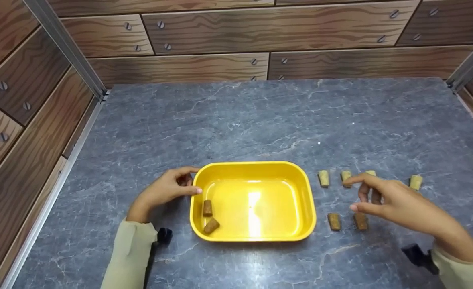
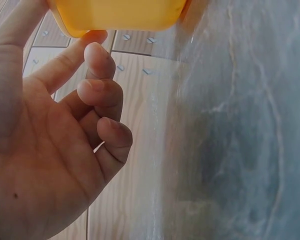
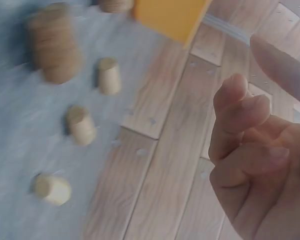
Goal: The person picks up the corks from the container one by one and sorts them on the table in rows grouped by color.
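Note:
My left hand [image 1: 162, 190] grips the left rim of a yellow plastic tub [image 1: 252, 163], thumb over the edge and index finger outside. Two brown tapered corks [image 1: 208, 208] lie inside at its left end. To the right of the tub, my right hand [image 1: 400, 204] hovers over more corks, holding nothing. Its thumb and index finger are spread apart and the other fingers bend inward. Below the thumb lies a dark brown cork [image 1: 361, 222], with another brown cork [image 1: 334, 221] to its left. Several pale corks [image 1: 323, 178] form a row behind, one partly covered by the index finger.
Everything stands on a grey marbled tabletop [image 1: 220, 124]. Wood-patterned panels [image 1: 276, 30] rise along the back and sides, with metal corner posts [image 1: 70, 48]. Black straps [image 1: 419, 257] show at both wrists.

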Demonstrator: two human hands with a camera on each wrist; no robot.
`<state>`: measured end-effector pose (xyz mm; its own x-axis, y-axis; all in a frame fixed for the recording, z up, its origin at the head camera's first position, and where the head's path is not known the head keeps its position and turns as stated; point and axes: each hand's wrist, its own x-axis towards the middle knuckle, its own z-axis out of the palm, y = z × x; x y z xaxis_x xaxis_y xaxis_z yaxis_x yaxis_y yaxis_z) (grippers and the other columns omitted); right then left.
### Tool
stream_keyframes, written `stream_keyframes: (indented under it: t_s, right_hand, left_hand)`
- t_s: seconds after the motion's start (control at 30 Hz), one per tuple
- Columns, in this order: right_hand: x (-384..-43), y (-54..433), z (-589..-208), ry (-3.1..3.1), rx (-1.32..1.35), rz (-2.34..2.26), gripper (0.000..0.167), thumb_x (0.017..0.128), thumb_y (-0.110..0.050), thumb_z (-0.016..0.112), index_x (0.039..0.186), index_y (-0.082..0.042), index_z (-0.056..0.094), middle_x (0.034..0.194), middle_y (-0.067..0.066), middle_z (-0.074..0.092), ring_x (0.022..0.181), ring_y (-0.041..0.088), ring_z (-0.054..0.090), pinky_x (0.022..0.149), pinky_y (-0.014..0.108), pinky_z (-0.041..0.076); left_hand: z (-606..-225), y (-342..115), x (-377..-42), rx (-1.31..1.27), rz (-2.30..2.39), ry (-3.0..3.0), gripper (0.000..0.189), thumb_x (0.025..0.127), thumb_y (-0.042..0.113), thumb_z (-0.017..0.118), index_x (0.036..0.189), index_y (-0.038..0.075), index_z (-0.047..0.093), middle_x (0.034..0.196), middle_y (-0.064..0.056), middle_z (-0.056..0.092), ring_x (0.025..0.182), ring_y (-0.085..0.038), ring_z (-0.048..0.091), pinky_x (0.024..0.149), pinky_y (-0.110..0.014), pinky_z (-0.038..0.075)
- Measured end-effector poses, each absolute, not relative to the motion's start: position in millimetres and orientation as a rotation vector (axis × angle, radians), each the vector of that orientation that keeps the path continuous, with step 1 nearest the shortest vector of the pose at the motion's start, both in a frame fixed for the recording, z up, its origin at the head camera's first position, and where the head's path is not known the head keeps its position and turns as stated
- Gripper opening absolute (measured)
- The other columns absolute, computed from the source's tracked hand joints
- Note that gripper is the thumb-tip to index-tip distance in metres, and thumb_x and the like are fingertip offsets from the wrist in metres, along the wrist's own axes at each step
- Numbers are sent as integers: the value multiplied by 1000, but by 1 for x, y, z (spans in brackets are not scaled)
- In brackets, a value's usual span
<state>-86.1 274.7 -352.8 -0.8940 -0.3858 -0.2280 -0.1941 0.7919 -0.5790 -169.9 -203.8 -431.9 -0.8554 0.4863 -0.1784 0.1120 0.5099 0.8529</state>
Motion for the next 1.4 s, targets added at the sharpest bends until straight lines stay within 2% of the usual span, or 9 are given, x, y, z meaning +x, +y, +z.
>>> stream_keyframes:
  t_s: [0.3, 0.53, 0.93, 1.17, 1.4]
  right_hand:
    - [-93, 247, -333, 2699, -613, -883, 45, 89, -37, 67, 128, -16, 57, 86, -6, 58, 66, 4, 50, 55, 22, 45]
    - [-102, 226, -321, 2698, -742, -1021, 39, 90, -28, 68, 127, -18, 58, 83, -7, 59, 65, 6, 51, 56, 22, 45]
    - [-124, 172, -307, 2667, -907, -1047, 41, 89, -24, 70, 127, -16, 58, 86, -5, 61, 69, 8, 53, 61, 22, 48]
    - [-132, 142, -301, 2570, -1016, -1098, 39, 91, -25, 67, 127, -13, 58, 90, 1, 63, 72, 11, 54, 63, 23, 48]
    - [-137, 117, -300, 2498, -1076, -1011, 41, 91, -26, 67, 129, -16, 56, 92, 1, 63, 71, 11, 55, 63, 23, 48]
  left_hand:
    - [-431, -202, -170, 486, 1299, 2351, 52, 85, 26, 74, 132, 9, 58, 83, -2, 54, 74, -17, 46, 66, -23, 39]
    - [-432, -202, -170, 483, 1302, 2349, 51, 85, 25, 74, 132, 9, 59, 83, -2, 54, 72, -16, 45, 65, -22, 39]
    - [-432, -204, -169, 487, 1322, 2341, 51, 85, 22, 75, 131, 8, 59, 82, -3, 53, 72, -16, 45, 65, -21, 38]
    - [-432, -203, -169, 494, 1324, 2343, 50, 85, 22, 75, 130, 7, 59, 81, -3, 53, 72, -16, 45, 65, -21, 38]
    - [-431, -202, -170, 479, 1319, 2345, 51, 84, 23, 75, 130, 7, 59, 81, -3, 53, 72, -16, 45, 65, -22, 38]
